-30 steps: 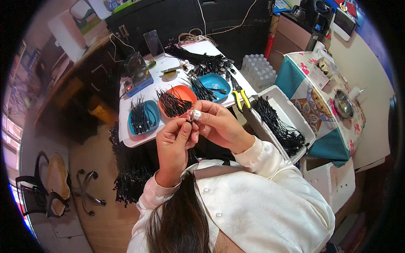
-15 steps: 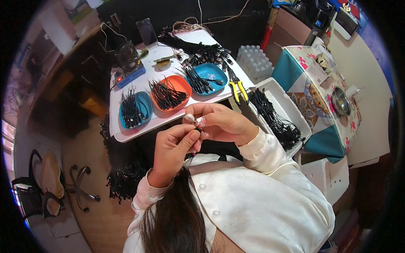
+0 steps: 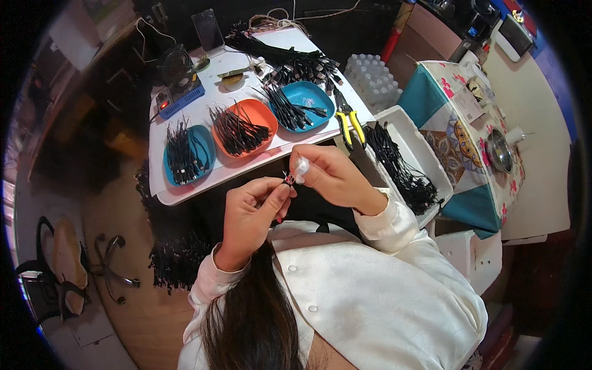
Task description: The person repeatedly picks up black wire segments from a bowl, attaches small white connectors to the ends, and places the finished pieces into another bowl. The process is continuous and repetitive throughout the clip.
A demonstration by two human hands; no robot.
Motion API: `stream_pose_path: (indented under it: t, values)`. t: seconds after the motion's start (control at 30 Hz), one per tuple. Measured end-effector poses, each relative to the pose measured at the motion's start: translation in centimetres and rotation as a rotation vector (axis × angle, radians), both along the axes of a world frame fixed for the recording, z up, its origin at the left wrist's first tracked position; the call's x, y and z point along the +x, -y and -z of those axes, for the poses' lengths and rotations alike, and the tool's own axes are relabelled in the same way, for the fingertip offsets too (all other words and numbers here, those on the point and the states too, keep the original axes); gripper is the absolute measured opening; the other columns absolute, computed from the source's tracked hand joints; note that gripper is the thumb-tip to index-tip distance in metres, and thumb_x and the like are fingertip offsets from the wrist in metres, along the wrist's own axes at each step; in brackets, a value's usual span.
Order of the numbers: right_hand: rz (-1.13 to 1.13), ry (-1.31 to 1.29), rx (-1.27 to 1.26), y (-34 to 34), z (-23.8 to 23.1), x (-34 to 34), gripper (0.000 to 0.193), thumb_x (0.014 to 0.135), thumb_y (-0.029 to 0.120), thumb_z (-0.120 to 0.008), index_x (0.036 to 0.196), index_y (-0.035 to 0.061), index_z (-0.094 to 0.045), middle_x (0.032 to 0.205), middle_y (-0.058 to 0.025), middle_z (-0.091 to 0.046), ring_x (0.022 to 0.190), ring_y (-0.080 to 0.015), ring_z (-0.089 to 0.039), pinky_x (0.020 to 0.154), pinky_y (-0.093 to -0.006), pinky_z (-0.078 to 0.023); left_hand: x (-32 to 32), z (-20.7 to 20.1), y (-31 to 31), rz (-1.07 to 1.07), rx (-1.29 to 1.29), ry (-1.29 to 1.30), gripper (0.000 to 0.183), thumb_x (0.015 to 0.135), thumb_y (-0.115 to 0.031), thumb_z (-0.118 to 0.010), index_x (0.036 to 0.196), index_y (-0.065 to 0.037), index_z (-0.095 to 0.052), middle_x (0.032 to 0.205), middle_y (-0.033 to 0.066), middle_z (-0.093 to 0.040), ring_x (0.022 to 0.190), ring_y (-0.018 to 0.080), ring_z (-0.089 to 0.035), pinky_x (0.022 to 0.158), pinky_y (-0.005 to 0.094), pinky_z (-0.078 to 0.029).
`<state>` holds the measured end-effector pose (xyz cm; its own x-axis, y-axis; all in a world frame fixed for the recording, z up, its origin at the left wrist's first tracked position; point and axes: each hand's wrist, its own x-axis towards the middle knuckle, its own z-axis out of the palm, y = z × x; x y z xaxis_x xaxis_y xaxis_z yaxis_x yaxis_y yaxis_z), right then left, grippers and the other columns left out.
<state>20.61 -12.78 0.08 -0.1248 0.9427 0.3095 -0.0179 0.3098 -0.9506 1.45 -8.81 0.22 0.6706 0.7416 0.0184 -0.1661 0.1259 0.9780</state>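
Note:
My left hand (image 3: pixel 254 208) is closed, thumb and forefinger pinching the end of a black cable (image 3: pixel 287 183) in front of my chest. Thin red and white wires fan out of that end. Close against them, my right hand (image 3: pixel 333 177) is closed too, its fingertips pressed together at the wires; what exactly they grip is hidden. A white wrap (image 3: pixel 301 167) covers one of its fingertips. Beyond the hands, black cables lie in a blue tray (image 3: pixel 211 148), an orange tray (image 3: pixel 264 110) and another blue tray (image 3: pixel 308 92).
Yellow-handled pliers (image 3: pixel 350 126) lie at the right edge of the white table (image 3: pixel 185 195). More cables fill a white foam box (image 3: pixel 425 148) to the right and a pile (image 3: pixel 290 58) at the back. A soldering station (image 3: pixel 180 98) with a red light stands back left. Several clear bottles (image 3: pixel 370 80) stand behind.
My right hand has turned and shifted slightly right, its wrapped fingertip now beside the wire ends. The left hand keeps its pinch on the cable. The whole view has shifted slightly.

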Motion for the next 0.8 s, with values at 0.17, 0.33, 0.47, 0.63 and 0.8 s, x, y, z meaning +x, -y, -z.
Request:
stream_pose_path:
  t: [0.17,0.33,0.47,0.63,0.8]
  values:
    - [0.232,0.315,0.174,0.5,-0.3,-1.0,0.020,0.091,0.008,-0.063,0.077,0.0012,-0.051,0.063,-0.0037,-0.044,0.055,-0.0106,-0.041,0.049,-0.0284,-0.034,0.0,0.3,0.0,0.015,-0.017,0.019,0.016,0.096,-0.009,-0.060,0.092,0.005,-0.067,0.067,0.0000,-0.057,0.059,0.0041,-0.049,0.053,0.0189,-0.037]
    - [0.737,0.537,0.225,0.6,-1.3,1.2,0.013,0.089,0.004,-0.062,0.080,-0.0006,-0.054,0.064,-0.0099,-0.051,0.054,-0.0226,-0.048,0.050,-0.0319,-0.039,-1.0,0.2,0.4,-0.028,-0.128,0.030,0.015,0.093,-0.006,-0.061,0.088,0.007,-0.066,0.068,0.0028,-0.058,0.056,0.0058,-0.046,0.049,0.0191,-0.031]
    - [0.294,0.654,0.363,1.9,-2.3,2.5,0.028,0.080,0.011,-0.075,0.105,0.0030,-0.065,0.094,-0.0094,-0.063,0.086,-0.0265,-0.061,0.074,-0.0345,-0.049,-1.5,0.1,0.4,0.100,-0.210,0.030,0.013,0.092,-0.004,-0.062,0.088,0.008,-0.066,0.071,0.0045,-0.062,0.055,0.0071,-0.048,0.049,0.0198,-0.034]
    - [0.177,0.660,0.638,2.6,-2.9,1.4,0.030,0.074,0.009,-0.077,0.102,0.0044,-0.069,0.095,-0.0069,-0.063,0.086,-0.0245,-0.061,0.074,-0.0343,-0.050,-1.4,0.0,0.7,0.137,-0.184,0.102,0.016,0.094,-0.008,-0.062,0.089,0.006,-0.067,0.064,0.0002,-0.054,0.055,0.0044,-0.043,0.048,0.0192,-0.027]
    - [0.167,0.675,0.704,2.2,-3.2,1.0,0.024,0.071,0.007,-0.078,0.093,0.0020,-0.069,0.089,-0.0073,-0.063,0.079,-0.0243,-0.060,0.067,-0.0329,-0.050,-1.4,-0.2,0.6,0.160,-0.182,0.092,0.016,0.094,-0.008,-0.062,0.090,0.006,-0.067,0.064,-0.0005,-0.053,0.055,0.0042,-0.042,0.048,0.0196,-0.029]
